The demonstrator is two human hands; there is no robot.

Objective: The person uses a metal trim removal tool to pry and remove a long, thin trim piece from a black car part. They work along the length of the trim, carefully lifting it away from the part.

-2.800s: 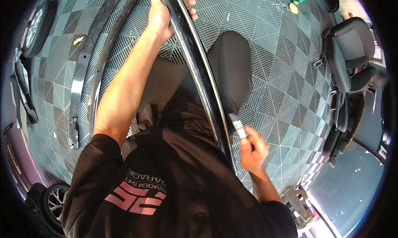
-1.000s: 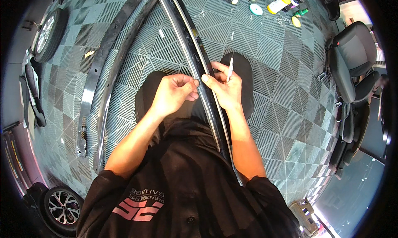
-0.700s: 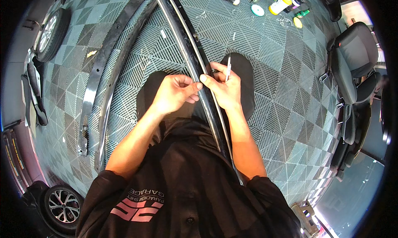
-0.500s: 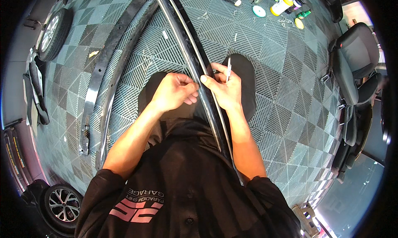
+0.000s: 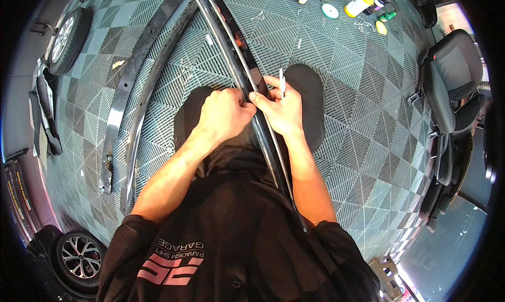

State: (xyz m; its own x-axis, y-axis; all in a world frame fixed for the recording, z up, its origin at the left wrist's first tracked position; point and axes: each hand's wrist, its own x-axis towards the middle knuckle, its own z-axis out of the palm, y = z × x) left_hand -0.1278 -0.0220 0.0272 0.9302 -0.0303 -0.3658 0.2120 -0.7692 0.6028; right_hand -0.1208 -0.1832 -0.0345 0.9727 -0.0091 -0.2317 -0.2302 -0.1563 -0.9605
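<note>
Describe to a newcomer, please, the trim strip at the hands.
Start at the black shirt. The glossy trim strip slants up from it, between the left hand and right hand. Unlike the two black strips farther left, it is being handled.

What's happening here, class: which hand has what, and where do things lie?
A long black strip runs diagonally in front of a person in a dark shirt. The left hand curls at its edge; whether it pinches anything is hidden. The right hand rests its thumb on the strip while holding a slim white tool. Two more dark strips lie to the left on the tiled floor.
</note>
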